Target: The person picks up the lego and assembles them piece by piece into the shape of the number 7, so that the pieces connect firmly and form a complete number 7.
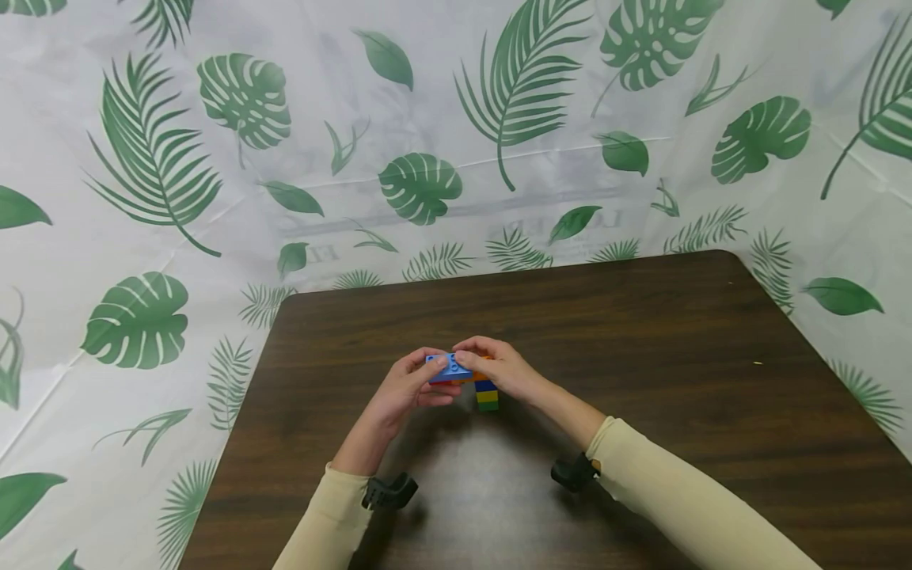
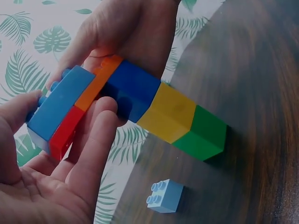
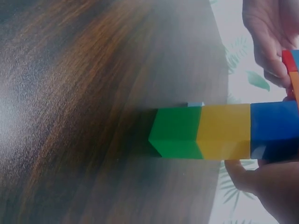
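Note:
A toy-brick tower stands on the table, with a green brick (image 2: 203, 135) at the bottom, then a yellow brick (image 2: 167, 112), a dark blue brick (image 2: 133, 88) and a thin orange brick (image 2: 97, 86). Across the top lies a long blue brick (image 1: 449, 368), its left end overhanging with a thin red brick (image 2: 65, 133) beneath. My left hand (image 1: 399, 389) pinches that overhanging end, thumb on the studs and fingers under. My right hand (image 1: 514, 374) holds the tower's top, thumb on the blue brick; its other fingers are partly hidden behind.
A loose pale blue brick (image 2: 166, 196) lies on the dark wooden table (image 1: 641, 356) near the tower; the head view does not show it. Behind the table hangs a white leaf-patterned sheet (image 1: 321, 166). Each wrist carries a black band (image 1: 388, 492).

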### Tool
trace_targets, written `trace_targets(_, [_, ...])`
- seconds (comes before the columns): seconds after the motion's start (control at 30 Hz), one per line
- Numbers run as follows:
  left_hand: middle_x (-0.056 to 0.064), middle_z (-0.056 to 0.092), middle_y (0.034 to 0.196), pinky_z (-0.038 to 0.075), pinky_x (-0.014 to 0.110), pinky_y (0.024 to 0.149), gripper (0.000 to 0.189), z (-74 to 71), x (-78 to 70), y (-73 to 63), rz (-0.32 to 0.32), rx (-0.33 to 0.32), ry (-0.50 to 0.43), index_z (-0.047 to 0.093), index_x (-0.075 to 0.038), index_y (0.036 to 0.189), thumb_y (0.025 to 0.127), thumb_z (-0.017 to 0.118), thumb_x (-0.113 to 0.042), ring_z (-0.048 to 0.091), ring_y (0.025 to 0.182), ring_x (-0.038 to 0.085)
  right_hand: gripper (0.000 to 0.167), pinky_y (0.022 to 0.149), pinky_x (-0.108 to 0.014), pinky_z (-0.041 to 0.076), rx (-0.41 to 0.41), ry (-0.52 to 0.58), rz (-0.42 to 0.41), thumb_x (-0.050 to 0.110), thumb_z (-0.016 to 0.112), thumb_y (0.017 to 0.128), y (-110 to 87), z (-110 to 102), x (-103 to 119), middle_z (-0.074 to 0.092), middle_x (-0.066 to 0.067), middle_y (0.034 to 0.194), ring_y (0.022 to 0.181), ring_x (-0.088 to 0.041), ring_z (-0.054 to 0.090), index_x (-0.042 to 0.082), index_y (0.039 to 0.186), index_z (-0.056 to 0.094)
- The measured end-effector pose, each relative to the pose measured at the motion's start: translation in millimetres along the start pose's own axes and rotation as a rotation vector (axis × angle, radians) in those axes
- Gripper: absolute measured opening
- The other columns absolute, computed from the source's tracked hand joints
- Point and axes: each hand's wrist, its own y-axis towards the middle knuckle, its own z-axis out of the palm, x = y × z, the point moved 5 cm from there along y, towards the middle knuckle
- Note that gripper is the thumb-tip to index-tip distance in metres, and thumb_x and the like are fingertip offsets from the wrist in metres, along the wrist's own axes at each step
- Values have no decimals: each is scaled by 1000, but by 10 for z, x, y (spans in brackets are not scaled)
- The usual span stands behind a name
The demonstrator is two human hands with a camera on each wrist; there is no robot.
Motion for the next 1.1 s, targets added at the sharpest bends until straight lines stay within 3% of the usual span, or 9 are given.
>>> trace_targets(0.2, [17, 65, 109, 56, 46, 81, 42, 19, 4, -5, 29, 11, 59, 51, -2, 125, 94, 69, -23, 68, 96, 41, 38, 92, -42, 46, 7, -6, 33, 41, 56, 99, 8, -25, -39, 64, -4, 114, 103, -25, 55, 13, 122, 64])
trace_targets(0.37, [17, 63, 109, 56, 45, 80, 44, 35, 1, -12, 75, -6, 114, 54, -4, 124, 87, 76, -13, 66, 97, 43, 48, 98, -46, 44, 19, 34, 80, 50, 45, 101, 16, -76, -93, 64, -4, 120, 106, -26, 55, 13, 126, 64])
trace_targets(0.47, [16, 62, 110, 56, 44, 80, 43, 37, -1, -18, 86, -17, 119, 56, -6, 122, 86, 77, -10, 68, 94, 37, 56, 99, -46, 44, -27, 91, 114, 55, 39, 101, 32, -148, -172, 65, -6, 120, 108, -26, 57, 11, 127, 64])
trace_targets(0.57, [16, 61, 110, 57, 44, 79, 43, 37, -5, -19, 89, -19, 124, 56, -6, 123, 85, 77, -9, 69, 91, 30, 49, 96, -44, 47, -98, 82, 121, 49, 44, 102, 57, -234, -289, 66, -7, 116, 105, -25, 59, 10, 123, 66])
trace_targets(0.67, [16, 60, 111, 57, 43, 79, 45, 34, -10, -16, 88, -18, 130, 56, -5, 124, 84, 77, -6, 68, 92, 28, 30, 92, -42, 50, -136, -62, 68, 30, 53, 103, 104, -295, -417, 67, -7, 112, 101, -25, 59, 8, 116, 68])
trace_targets(0.77, [16, 59, 113, 57, 43, 79, 45, 30, -12, -9, 92, -16, 137, 56, -4, 124, 84, 76, -2, 65, 95, 28, 19, 92, -44, 50, -126, -291, -2, 15, 59, 100, 139, -318, -545, 67, -4, 113, 102, -24, 59, 10, 115, 70])
trace_targets(0.93, [16, 59, 114, 57, 42, 79, 45, 24, -12, -5, 105, -12, 149, 55, -2, 124, 84, 75, 4, 64, 97, 28, 37, 102, -49, 41, -8, -678, -126, 6, 58, 98, 165, -279, -679, 59, 0, 125, 115, -23, 54, 22, 132, 63])
trace_targets(1.03, [16, 59, 114, 57, 42, 79, 45, 27, -18, -8, 112, -9, 154, 55, -1, 124, 83, 74, 5, 64, 97, 28, 52, 108, -53, 33, 69, -819, -189, 2, 59, 95, 182, -236, -696, 51, 0, 138, 123, -25, 47, 25, 141, 55])
trace_targets(1.1, [16, 60, 114, 57, 42, 79, 45, 29, -24, -9, 119, -8, 159, 55, -1, 124, 84, 73, 6, 64, 96, 28, 59, 111, -53, 28, 98, -853, -209, -1, 64, 90, 195, -216, -696, 47, 0, 143, 126, -24, 45, 21, 144, 50])
